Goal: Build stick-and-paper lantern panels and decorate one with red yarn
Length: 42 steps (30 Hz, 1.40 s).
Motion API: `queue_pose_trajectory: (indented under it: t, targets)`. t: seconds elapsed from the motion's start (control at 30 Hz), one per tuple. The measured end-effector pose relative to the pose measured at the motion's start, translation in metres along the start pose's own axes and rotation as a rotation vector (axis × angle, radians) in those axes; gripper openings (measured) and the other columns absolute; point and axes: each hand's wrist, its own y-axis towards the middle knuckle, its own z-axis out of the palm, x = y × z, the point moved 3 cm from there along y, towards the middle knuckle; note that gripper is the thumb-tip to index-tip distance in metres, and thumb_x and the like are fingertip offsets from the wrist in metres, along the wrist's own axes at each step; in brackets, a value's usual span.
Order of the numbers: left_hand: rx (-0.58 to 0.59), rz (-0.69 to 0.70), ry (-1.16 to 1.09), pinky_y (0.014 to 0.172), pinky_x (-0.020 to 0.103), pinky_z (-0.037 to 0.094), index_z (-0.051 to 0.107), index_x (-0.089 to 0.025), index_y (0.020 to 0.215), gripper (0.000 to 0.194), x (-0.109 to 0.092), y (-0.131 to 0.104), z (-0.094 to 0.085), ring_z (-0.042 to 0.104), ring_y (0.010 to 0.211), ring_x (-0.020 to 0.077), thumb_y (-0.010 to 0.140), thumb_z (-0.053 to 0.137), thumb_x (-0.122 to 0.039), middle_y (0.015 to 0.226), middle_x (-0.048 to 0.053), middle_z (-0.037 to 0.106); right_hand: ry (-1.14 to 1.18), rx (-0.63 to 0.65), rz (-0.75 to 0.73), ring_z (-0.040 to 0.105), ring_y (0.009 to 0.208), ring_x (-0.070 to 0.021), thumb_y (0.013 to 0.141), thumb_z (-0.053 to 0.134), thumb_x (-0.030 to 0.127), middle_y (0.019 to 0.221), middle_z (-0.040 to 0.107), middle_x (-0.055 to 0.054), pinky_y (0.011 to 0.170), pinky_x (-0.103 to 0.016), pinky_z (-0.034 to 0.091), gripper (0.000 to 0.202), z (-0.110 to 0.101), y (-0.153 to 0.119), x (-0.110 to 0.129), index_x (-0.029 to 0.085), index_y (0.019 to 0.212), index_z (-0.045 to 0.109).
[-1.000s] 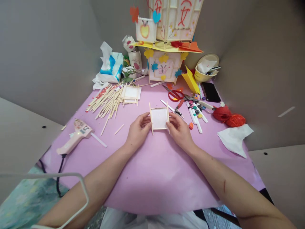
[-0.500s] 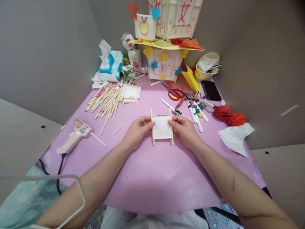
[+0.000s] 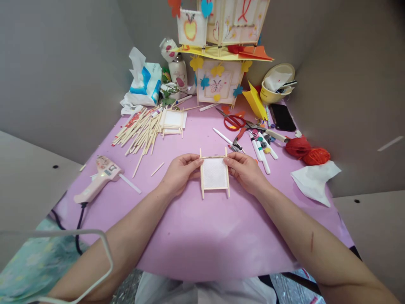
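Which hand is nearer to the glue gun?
Left: the left hand is right of the glue gun; the right hand is farther right, beyond the small frame.

Nothing legible, tub print [image 3: 267, 96] apparently blurred

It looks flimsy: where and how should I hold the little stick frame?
Probably by its two side sticks, left hand on one, right hand on the other, each from outside: they form slim, pinchable edges, while the white panel between looks thin.
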Motion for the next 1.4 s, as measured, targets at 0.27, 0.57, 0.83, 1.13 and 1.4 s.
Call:
queue_pose_trajectory:
  t: [0.27, 0.57, 0.83, 1.13, 1.4]
  targets:
    - [0.136, -0.149, 0.087, 0.068, 0.028, 0.058, 0.067, -0.011, 0.079, 0.033, 0.001, -0.005, 0.003, 0.067, 0.067, 0.0134, 0.067, 0.081, -0.038, 0.075, 0.005, 0.07, 0.08, -0.07, 0.003, 0.053, 0.058, -0.0101, 0.064, 0.081, 0.038, 0.065, 0.06, 0.003, 0.059, -0.026, 0.042, 0.028, -0.002, 0.002, 0.002, 0.018, 0.074, 0.064]
    - [-0.008, -0.105, 0.137, 0.062, 0.027, 0.057, 0.066, -0.012, 0.074, 0.031, 0.0, -0.002, -0.003, 0.065, 0.059, 0.0115, 0.057, 0.086, -0.029, 0.073, 0.002, 0.07, -0.124, 0.037, 0.016, 0.047, 0.056, -0.0088, 0.068, 0.077, 0.048, 0.066, 0.059, 0.003, 0.052, -0.024, 0.034, 0.036, -0.003, 0.002, 0.004, 0.017, 0.082, 0.066]
    - [0.085, -0.032, 0.207, 0.064, 0.026, 0.053, 0.067, -0.013, 0.081, 0.032, 0.003, 0.0, -0.007, 0.063, 0.061, 0.0117, 0.061, 0.083, -0.032, 0.069, 0.002, 0.069, -0.22, -0.02, -0.06, 0.043, 0.051, -0.0095, 0.068, 0.075, 0.044, 0.059, 0.055, 0.004, 0.049, -0.024, 0.03, 0.031, -0.004, 0.001, 0.003, 0.017, 0.077, 0.064]
    - [0.03, 0.119, 0.304, 0.059, 0.025, 0.048, 0.066, -0.012, 0.084, 0.027, 0.002, -0.003, -0.004, 0.06, 0.056, 0.0121, 0.064, 0.078, -0.027, 0.062, 0.002, 0.067, -0.368, 0.001, -0.086, 0.039, 0.047, -0.0089, 0.065, 0.073, 0.043, 0.055, 0.053, 0.005, 0.047, -0.024, 0.027, 0.03, 0.0, -0.003, 0.001, 0.017, 0.075, 0.063]
    - [-0.068, 0.234, 0.361, 0.053, 0.024, 0.047, 0.063, -0.013, 0.095, 0.034, 0.0, -0.016, -0.009, 0.058, 0.052, 0.0122, 0.067, 0.077, -0.027, 0.06, 0.0, 0.066, -0.398, 0.001, -0.149, 0.041, 0.046, -0.0102, 0.065, 0.071, 0.042, 0.053, 0.054, 0.003, 0.047, -0.025, 0.029, 0.028, 0.009, -0.006, 0.002, 0.017, 0.075, 0.064]
